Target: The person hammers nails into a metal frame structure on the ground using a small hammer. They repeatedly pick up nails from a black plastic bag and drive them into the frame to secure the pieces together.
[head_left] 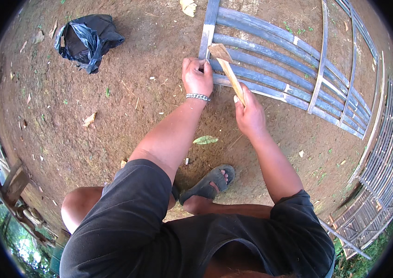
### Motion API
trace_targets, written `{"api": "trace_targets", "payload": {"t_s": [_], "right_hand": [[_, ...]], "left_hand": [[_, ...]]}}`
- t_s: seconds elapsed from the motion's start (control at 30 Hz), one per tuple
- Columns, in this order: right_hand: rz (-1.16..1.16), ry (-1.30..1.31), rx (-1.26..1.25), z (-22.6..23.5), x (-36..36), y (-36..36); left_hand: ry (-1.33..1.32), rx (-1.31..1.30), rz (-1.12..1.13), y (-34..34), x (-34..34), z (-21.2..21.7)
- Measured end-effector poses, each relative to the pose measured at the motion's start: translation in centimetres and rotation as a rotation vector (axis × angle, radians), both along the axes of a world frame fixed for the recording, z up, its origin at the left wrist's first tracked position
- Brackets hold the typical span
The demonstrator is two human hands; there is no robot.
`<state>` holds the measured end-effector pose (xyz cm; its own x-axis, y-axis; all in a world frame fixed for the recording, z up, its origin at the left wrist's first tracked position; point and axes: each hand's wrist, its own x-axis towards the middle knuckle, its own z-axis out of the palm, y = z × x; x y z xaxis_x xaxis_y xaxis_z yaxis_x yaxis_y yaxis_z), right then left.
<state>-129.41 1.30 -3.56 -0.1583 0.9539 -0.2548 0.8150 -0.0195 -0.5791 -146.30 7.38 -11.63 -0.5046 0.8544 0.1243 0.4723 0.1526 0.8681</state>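
Note:
A wooden mallet with a light handle and a blocky brown head is gripped in my right hand. Its head is raised near the corner of a bamboo slat frame, made of long grey-blue slats tied across by crosspieces. At that corner my left hand is closed, with its thumb and fingers curled together against the end crosspiece. Whatever lies between those fingers is hidden. A chain bracelet circles my left wrist.
On the bare soil at the upper left stands a crumpled black plastic bag, its mouth gaping. More bamboo slat panels lie along the right edge. A green leaf rests near my sandalled foot. Wooden rails border the left side.

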Motion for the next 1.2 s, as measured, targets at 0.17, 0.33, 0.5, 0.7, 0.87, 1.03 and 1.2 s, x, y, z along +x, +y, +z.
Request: {"api": "trace_targets", "payload": {"t_s": [0.17, 0.33, 0.5, 0.7, 0.87, 1.03, 1.2], "right_hand": [[0.037, -0.063, -0.007, -0.9, 0.2, 0.5], [-0.015, 0.021, -0.112, 1.2, -0.4, 0.9], [0.024, -0.042, -0.035, -0.3, 0.3, 0.6], [0.030, -0.101, -0.123, -0.5, 0.7, 0.8], [-0.168, 0.057, -0.054, -1.3, -0.1, 1.2], [-0.355, 0.198, -0.035, -2.5, -3.3, 3.7], [-0.523, 0.244, -0.121, -4.1, -4.3, 4.9]], "left_hand": [[0.000, -0.015, -0.019, -0.1, -0.1, -0.2], [-0.036, -0.034, -0.005, 0.0, -0.2, -0.3], [-0.013, -0.034, -0.017, -0.1, -0.1, -0.1], [-0.001, 0.030, -0.018, -0.1, -0.3, -0.7], [-0.061, -0.067, -0.033, -0.5, -0.4, -0.3], [-0.215, -0.169, -0.068, -0.6, -1.2, 0.6], [0.001, -0.370, -0.293, -0.6, -3.4, 1.9]]}}
